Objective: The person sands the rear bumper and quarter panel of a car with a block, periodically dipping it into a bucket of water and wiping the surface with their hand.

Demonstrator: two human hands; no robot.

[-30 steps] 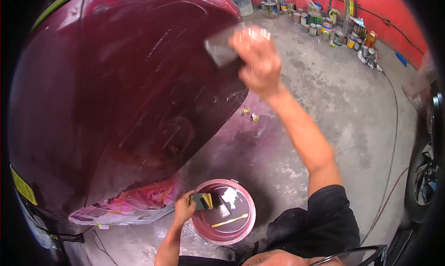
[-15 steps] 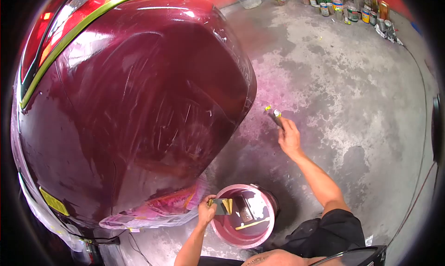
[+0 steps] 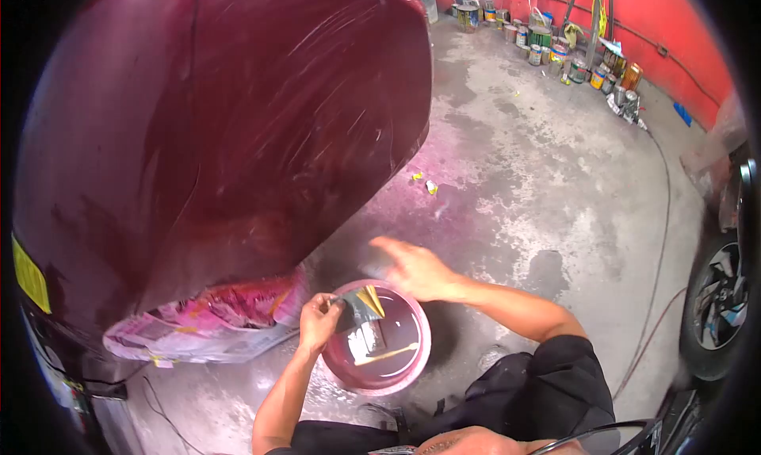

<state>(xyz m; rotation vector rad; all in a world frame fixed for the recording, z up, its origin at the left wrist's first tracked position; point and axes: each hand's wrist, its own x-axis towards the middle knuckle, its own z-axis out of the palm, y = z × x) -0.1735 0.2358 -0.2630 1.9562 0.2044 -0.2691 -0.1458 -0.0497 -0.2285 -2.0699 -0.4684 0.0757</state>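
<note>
My left hand (image 3: 319, 322) pinches a folded sheet of sandpaper (image 3: 349, 316), dark grey on one face, with yellowish folds (image 3: 370, 301) at its far end. The sheet hangs over the pink bucket (image 3: 424, 340), which holds greyish water. A pale stick (image 3: 384, 355) lies inside the bucket. Just beyond the bucket's right rim is my right hand (image 3: 416, 271), its fingers stretched to the left and partly smeared by motion. I see nothing in it. Ahead stands a dark red car body panel (image 3: 261, 138), streaked and wet-looking.
Masking paper (image 3: 158, 328) with pink overspray covers the car's lower edge. Paint cans (image 3: 558, 55) line the red wall (image 3: 634, 11). A wheel (image 3: 717, 304) stands at the right. A hose (image 3: 667, 185) crosses the floor, where small yellow-white scraps (image 3: 431, 187) lie.
My right hand has come from over the floor back toward the bucket; the dark flat strip it held no longer shows in it. My left hand still holds the sandpaper. The view has shifted.
</note>
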